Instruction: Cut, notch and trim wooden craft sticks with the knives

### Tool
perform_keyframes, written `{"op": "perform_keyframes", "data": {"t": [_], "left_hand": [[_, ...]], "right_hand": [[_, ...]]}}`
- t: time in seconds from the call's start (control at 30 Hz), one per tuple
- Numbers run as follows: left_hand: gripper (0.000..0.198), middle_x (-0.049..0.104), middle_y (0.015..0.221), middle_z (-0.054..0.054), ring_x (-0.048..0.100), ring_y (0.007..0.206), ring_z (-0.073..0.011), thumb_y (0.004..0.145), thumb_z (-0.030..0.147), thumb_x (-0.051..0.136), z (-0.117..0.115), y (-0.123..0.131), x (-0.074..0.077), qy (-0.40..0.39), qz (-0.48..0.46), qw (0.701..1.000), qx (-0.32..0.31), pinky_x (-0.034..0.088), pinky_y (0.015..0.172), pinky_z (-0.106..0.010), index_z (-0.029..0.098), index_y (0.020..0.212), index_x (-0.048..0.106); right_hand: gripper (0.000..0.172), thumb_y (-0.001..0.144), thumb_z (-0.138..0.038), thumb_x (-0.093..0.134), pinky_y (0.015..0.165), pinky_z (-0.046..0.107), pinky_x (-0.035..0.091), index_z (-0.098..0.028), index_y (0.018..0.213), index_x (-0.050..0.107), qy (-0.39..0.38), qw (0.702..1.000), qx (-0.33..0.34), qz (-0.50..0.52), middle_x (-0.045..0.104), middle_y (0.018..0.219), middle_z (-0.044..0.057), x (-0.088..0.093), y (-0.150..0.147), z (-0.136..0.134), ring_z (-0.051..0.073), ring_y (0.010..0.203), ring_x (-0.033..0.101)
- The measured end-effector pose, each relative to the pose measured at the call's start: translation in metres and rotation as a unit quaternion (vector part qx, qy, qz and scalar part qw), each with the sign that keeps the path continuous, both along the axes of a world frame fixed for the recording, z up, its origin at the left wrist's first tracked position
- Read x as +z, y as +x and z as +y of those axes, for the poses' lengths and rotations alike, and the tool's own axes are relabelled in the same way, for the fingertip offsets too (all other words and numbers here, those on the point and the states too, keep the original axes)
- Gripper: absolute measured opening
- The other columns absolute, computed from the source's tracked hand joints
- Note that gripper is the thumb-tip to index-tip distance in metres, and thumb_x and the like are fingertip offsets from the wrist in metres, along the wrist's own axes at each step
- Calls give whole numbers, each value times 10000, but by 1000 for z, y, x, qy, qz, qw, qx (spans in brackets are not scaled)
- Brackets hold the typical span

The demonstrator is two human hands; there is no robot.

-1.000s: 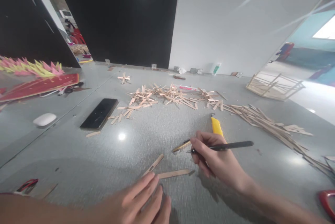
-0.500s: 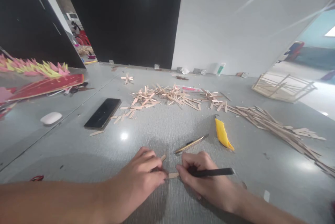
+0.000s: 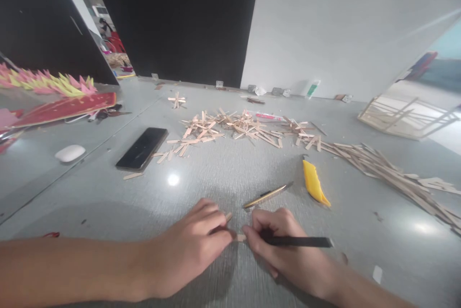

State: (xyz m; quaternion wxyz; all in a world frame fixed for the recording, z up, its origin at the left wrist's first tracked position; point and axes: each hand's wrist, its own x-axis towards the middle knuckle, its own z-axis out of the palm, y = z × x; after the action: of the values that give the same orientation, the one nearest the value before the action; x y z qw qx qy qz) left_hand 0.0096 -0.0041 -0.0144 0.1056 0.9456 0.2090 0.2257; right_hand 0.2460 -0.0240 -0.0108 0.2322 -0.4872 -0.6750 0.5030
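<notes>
My left hand (image 3: 190, 245) rests on the grey table with fingers curled, pinching a short wooden stick (image 3: 239, 238) whose end shows between my two hands. My right hand (image 3: 284, 250) grips a black pen-like tool (image 3: 302, 241), its tip against that stick. A second stick end (image 3: 228, 216) peeks out above my left fingers. A gold-coloured pen (image 3: 267, 195) lies just beyond my hands, and a yellow utility knife (image 3: 314, 184) lies to its right.
A heap of wooden sticks (image 3: 234, 130) spreads across the middle, longer sticks (image 3: 389, 168) to the right. A black phone (image 3: 142, 148) and white case (image 3: 69, 153) lie left. Coloured paper craft (image 3: 54, 101) sits far left, a stick frame (image 3: 403, 118) far right.
My left hand came forward and closed on the stick. My right hand drew back with the black tool to meet it. Since half a second ago both hands have stayed nearly still.
</notes>
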Motion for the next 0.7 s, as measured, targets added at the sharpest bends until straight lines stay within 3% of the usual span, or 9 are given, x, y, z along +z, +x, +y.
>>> {"op": "perform_keyframes", "data": {"t": [0.13,0.7], "left_hand": [[223,516,846,-30,481,814,-200,984,27,528,1,0,2,8,-1,1000,-5,454,800,-316,152,1078,687],[228,505,834,-30,469,799,-195,963,3,518,1,2,3,14,-9,1000,-1,450,791,-305,139,1015,693]], "right_hand": [[389,976,-346,560,361,191,274,-257,654,362,-3,1000,-9,7,415,398,-100,-1,0,0,64,317,367],[411,982,-329,545,362,192,244,-257,633,340,25,1000,-17,-4,374,380,-106,-1,-1,-1,56,311,335]]}}
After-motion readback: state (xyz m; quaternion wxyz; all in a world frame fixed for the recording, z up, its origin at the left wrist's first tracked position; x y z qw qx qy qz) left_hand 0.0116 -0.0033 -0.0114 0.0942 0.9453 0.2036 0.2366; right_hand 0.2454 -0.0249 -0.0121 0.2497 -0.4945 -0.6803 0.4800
